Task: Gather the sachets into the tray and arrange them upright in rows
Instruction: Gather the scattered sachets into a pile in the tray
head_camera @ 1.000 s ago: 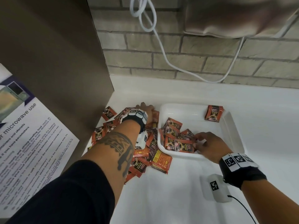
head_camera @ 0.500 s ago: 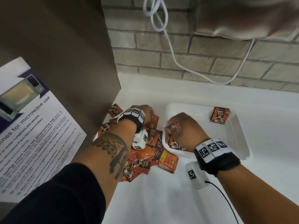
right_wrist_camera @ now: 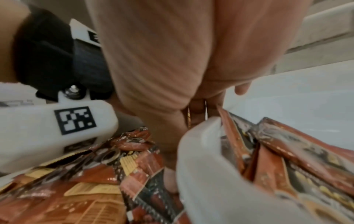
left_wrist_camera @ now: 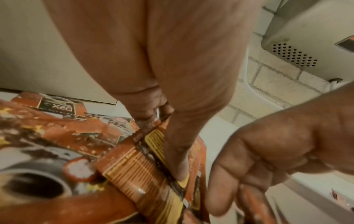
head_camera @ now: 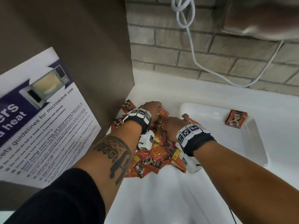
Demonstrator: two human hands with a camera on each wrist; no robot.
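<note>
Several red-orange sachets (head_camera: 155,160) lie in a loose pile on the white counter, left of the white tray (head_camera: 226,143). A small stack of sachets (head_camera: 236,118) stands in the tray's far right corner. My left hand (head_camera: 152,110) is at the far end of the pile, thumb and fingers pinching a few sachets (left_wrist_camera: 153,141). My right hand (head_camera: 174,128) is close beside it over the tray's left rim (right_wrist_camera: 199,159), fingers curled on sachets (head_camera: 186,117). More sachets (right_wrist_camera: 287,163) lie inside the tray by that rim. The hands hide much of them.
A brown cabinet side (head_camera: 97,62) with a microwave-use poster (head_camera: 40,126) walls off the left. The brick wall (head_camera: 210,54) is behind, with a white cable (head_camera: 194,59) hanging down it. An appliance (head_camera: 267,18) overhangs at top right. White counter (head_camera: 161,199) spreads in front.
My right hand has moved left from the tray's near side to its left rim, meeting the left hand. The left hand stayed at the pile's far end.
</note>
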